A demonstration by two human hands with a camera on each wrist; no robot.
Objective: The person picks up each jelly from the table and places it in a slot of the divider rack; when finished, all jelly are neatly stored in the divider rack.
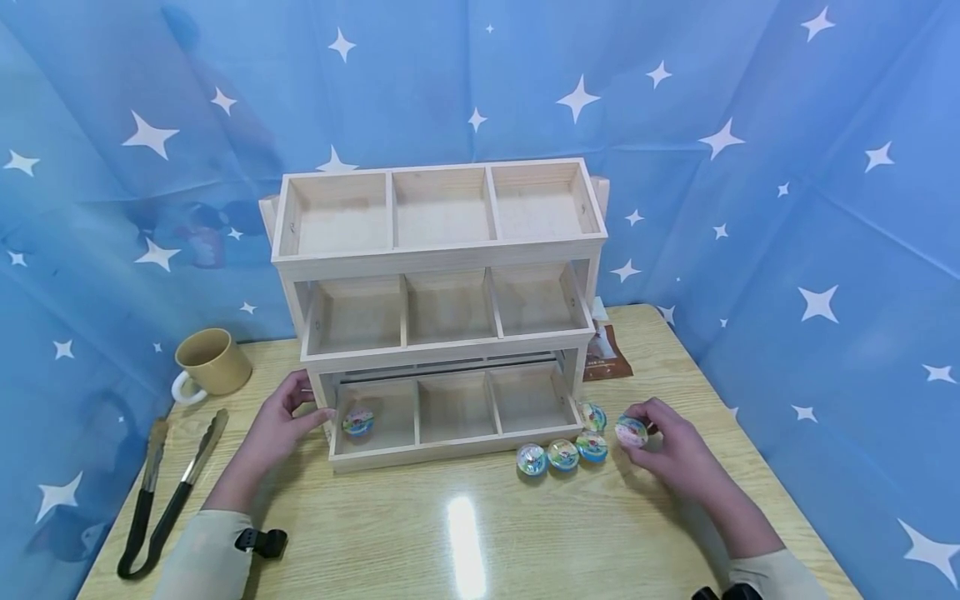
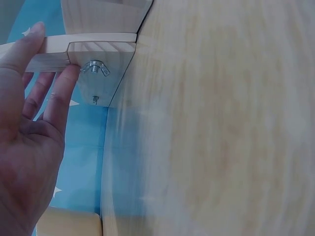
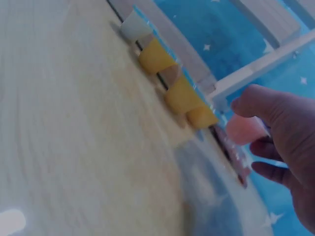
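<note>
A three-tier wooden rack [image 1: 442, 258] stands on the table, each tier split into three compartments. My left hand [image 1: 281, 421] grips the rack's lower left side, thumb on one face of the wood and fingertips on the other, beside a wing nut [image 2: 95, 67] in the left wrist view. With thumb and fingers, my right hand [image 1: 675, 446] pinches a small jelly cup [image 1: 632, 432], pink in the right wrist view. Several more jelly cups [image 1: 562, 455] line the rack's front right corner, yellow and whitish from the side. Another jelly cup [image 1: 358, 422] lies in the bottom tier's left compartment.
At the left stand a tan mug [image 1: 213, 362] with a white handle and black-handled tongs [image 1: 172, 500] lying on the table [image 1: 390, 533]. A brown packet [image 1: 607, 354] lies behind the rack's right side. Blue star-patterned cloth [image 1: 787, 208] encloses the table's back and sides.
</note>
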